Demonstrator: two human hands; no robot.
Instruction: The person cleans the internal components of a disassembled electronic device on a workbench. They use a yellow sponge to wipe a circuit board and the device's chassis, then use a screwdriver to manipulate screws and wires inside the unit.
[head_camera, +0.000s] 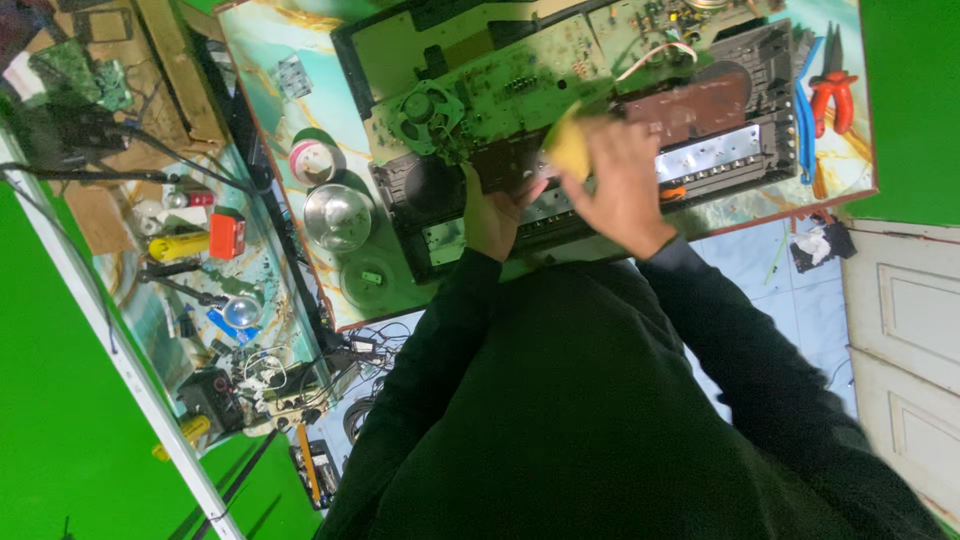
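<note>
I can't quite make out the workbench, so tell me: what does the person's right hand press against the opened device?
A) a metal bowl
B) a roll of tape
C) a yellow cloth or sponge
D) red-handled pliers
C: the right hand holds a yellow cloth or sponge on the dark board of the opened device; the red-handled pliers lie apart at the table's edge.

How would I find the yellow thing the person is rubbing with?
Start at the marble-patterned table with the big opened black electronics case on it. Over the case's middle, the right hand presses a small yellow cloth pad against the green circuit board. Nothing else on the case is soft and yellow.
</note>
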